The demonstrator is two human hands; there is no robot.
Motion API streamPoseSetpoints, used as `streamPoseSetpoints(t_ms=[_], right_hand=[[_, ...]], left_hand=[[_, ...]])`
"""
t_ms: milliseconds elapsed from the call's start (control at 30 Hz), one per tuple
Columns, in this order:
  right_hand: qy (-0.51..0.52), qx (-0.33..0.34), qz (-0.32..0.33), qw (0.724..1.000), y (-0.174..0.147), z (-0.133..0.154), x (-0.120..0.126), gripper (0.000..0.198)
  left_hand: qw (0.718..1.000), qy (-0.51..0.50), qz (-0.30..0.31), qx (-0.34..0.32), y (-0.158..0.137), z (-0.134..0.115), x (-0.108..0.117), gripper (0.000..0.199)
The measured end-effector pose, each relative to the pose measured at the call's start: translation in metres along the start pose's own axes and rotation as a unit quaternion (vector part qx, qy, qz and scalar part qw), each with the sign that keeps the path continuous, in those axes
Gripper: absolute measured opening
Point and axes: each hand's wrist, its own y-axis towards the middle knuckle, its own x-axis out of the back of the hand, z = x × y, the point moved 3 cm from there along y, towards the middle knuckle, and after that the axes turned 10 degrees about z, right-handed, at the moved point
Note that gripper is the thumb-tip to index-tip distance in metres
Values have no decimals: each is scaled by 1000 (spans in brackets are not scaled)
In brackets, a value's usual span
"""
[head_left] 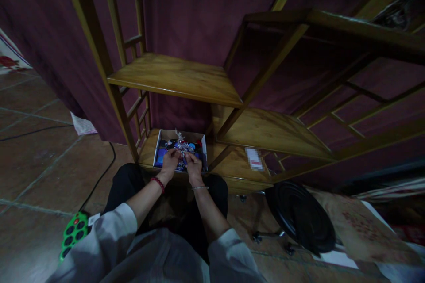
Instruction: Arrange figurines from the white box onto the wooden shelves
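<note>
A shallow white-edged box (204, 150) sits on the low wooden shelf in front of my knees. Inside it lie a shiny tangle of small silvery pieces (181, 142), blue round pieces (191, 146) and dark items, too small to name. My left hand (171, 161), with a red bead bracelet at the wrist, is over the box's near side, fingers pinched together. Beside it, my right hand (193, 166), wearing a silvery bangle, has its fingers closed close to the left fingertips. Both touch the silvery pieces, but what exactly they pinch is hidden.
Wooden shelf boards (175, 78) and slanted posts rise above and around the box. A blurred white item (254, 159) lies on the shelf to the right. On the floor are a black round stool (300, 216), a green power strip (73, 232) and a black cable (102, 181).
</note>
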Motion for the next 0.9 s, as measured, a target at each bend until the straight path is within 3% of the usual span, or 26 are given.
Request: streamPoseSetpoints(t_ms=[167,467,700,900], right_hand=[[27,-7,2,1000,-6,12,-2,33],[82,-36,14,996,-15,34,-6,37],[113,-51,23,992,-22,54,-8,40],[105,-35,24,994,-19,62,-8,38]], left_hand=[[997,-80,-6,20,-6,-8,-2,23],[980,-194,37,5,-12,-19,-2,32],[980,-181,76,12,-16,-34,-3,24],[980,-184,80,-4,-20,-37,-5,32]])
